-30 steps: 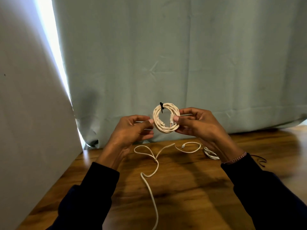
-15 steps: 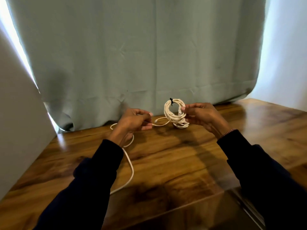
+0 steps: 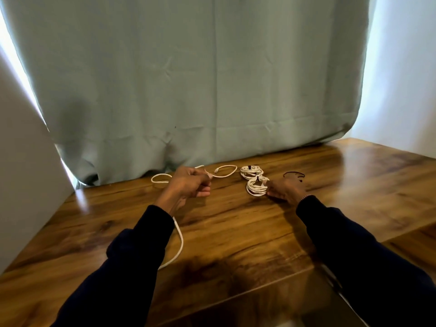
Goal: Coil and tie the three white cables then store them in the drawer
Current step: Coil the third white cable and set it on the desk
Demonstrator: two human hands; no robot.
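Observation:
Two coiled white cables lie on the wooden table (image 3: 236,232): the far coil (image 3: 251,172), with a dark tie on it, and the near coil (image 3: 255,188) just in front of it. My right hand (image 3: 286,191) holds the near coil by its right edge as it rests on the table. The third white cable (image 3: 221,172) lies loose in loops near the curtain and trails back under my left forearm. My left hand (image 3: 188,185) pinches this loose cable between thumb and forefinger. No drawer is in view.
A black tie (image 3: 294,175) lies on the table just beyond my right hand. A green curtain (image 3: 200,90) hangs along the table's far edge and a pale wall panel (image 3: 26,161) stands at the left. A lower wooden surface (image 3: 412,241) shows at the right.
My right hand has lowered the tied coil from the air onto the table beside the other coil. My left hand has let go of that coil and now pinches the loose cable.

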